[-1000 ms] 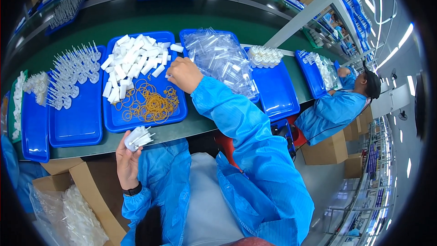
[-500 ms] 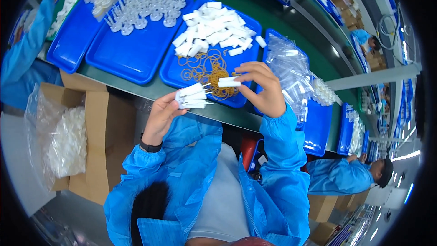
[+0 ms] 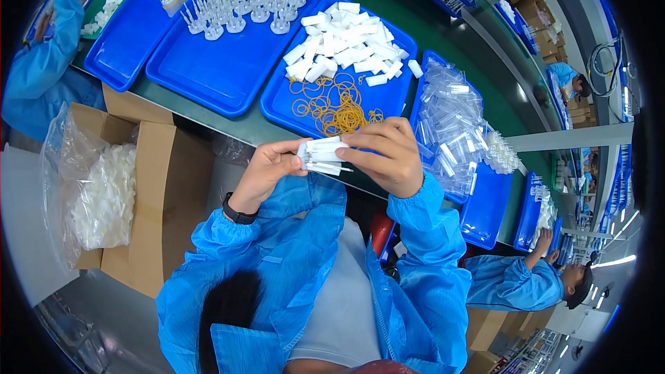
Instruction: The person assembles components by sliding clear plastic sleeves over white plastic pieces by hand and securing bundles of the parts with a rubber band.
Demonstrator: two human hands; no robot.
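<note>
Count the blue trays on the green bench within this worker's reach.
4, maybe more hidden. Far-left tray; tray with pin parts; tray with white pieces and rubber bands; tray under clear bags, right. Further trays lie beyond.

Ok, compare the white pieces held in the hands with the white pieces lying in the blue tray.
The held white pieces are gathered side by side in a tight bundle between left hand and right hand; the tray's white pieces lie loose in a scattered heap. The bundle is few; the heap is many. Both look like small white oblong blocks.
</note>
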